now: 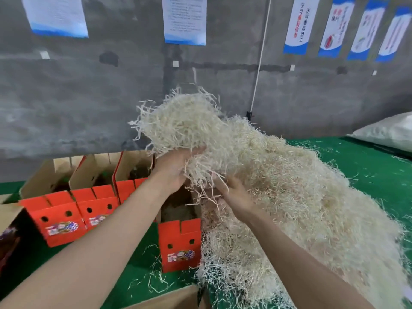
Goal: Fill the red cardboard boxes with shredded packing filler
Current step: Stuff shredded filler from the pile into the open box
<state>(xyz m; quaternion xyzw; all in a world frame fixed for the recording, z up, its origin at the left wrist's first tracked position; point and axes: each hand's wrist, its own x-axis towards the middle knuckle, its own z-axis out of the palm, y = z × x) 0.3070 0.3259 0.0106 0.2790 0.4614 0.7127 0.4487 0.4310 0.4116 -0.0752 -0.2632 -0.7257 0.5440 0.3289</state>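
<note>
A big heap of pale shredded filler (301, 197) covers the right half of the green table. My left hand (171, 172) grips a large raised clump of the filler (185, 123) from below. My right hand (234, 192) holds strands at the heap's edge, just right of the left hand. Directly under both hands stands an open red cardboard box (179, 248), its inside mostly hidden by my arms. A row of three open red boxes (60, 221) stands to the left.
The green table surface (367, 166) carries loose strands. A white sack (388, 130) lies at the far right. A brown carton edge (169, 299) is at the bottom, another carton (9, 230) at the left. A grey wall with posters rises behind.
</note>
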